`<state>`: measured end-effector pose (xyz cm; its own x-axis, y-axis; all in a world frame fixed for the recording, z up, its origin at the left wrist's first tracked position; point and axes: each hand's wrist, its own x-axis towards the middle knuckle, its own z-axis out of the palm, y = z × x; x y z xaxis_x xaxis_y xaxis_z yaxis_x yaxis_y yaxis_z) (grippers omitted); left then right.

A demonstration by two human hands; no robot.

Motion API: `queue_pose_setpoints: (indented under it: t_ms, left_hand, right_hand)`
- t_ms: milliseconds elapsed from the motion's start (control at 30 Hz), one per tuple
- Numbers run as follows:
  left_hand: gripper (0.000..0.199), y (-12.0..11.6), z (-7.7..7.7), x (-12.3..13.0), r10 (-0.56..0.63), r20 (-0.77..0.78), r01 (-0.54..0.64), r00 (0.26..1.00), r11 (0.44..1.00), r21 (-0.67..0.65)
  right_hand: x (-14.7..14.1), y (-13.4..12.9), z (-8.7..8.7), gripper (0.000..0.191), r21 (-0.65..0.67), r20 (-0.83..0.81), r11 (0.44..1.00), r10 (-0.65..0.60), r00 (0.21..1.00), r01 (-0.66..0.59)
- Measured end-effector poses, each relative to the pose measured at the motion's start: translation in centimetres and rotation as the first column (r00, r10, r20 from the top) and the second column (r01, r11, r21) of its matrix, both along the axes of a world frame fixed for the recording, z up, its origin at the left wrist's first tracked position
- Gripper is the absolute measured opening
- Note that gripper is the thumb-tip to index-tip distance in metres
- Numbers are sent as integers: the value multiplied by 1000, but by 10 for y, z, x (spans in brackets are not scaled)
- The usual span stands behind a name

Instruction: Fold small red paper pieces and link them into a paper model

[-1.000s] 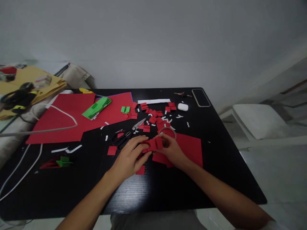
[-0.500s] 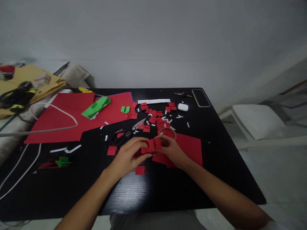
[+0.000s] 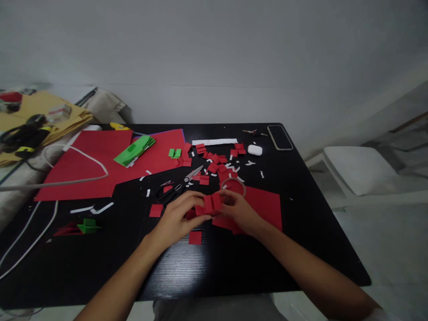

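Between my two hands I hold a folded red paper piece [image 3: 210, 203] above the black table. My left hand [image 3: 182, 214] pinches its left side, thumb below and fingers above. At its right side, my right hand [image 3: 236, 210] has its fingers closed on the paper. A red paper square [image 3: 195, 237] lies just below the left hand, and another red square [image 3: 155, 210] lies to its left. Black-handled scissors [image 3: 180, 185] rest with blades apart beyond the left hand. Behind the right hand are a roll of tape [image 3: 234, 179] and red paper sheets [image 3: 264, 207].
Folded red pieces [image 3: 214, 167] and white scraps are scattered mid-table. Large red sheets [image 3: 83, 174] lie at left under a green paper stack [image 3: 133, 150]. A white cable [image 3: 67, 183] crosses there. A phone [image 3: 280, 137], keys [image 3: 255, 132] and a white case [image 3: 255, 150] sit at the back right.
The red paper piece has tilted slightly and shifted a little to the left between my fingers. Both hands keep their grip; the things on the table stay in place.
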<state>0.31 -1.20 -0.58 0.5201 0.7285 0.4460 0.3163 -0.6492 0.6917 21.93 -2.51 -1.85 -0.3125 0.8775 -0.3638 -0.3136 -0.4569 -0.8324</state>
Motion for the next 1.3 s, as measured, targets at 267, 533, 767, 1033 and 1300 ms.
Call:
queue_pose_setpoints:
  t_ms: [267, 533, 767, 1033, 1300]
  left_hand:
    - [22, 1, 0, -2, -14, -39, 14, 999, 1000, 5]
    - [17, 0, -2, 0, 29, -19, -29, 999, 999, 21]
    - [12, 0, -6, -1, 44, -51, -43, 998, 999, 23]
    - [10, 2, -4, 0, 54, -86, -53, 995, 998, 20]
    - [16, 1, 0, -1, 31, -141, -35, 989, 999, -26]
  right_hand:
    - [2, 1, -3, 43, 6, 30, 1000, -19, 999, 19]
    - [1, 1, -5, 40, 64, 50, 998, -29, 998, 26]
    - [0, 1, -6, 44, 132, 98, 990, -53, 994, 40]
    - [-1, 1, 0, 35, 39, -62, 997, -66, 996, 68]
    - [-2, 0, 0, 31, 86, 10, 994, -66, 998, 65]
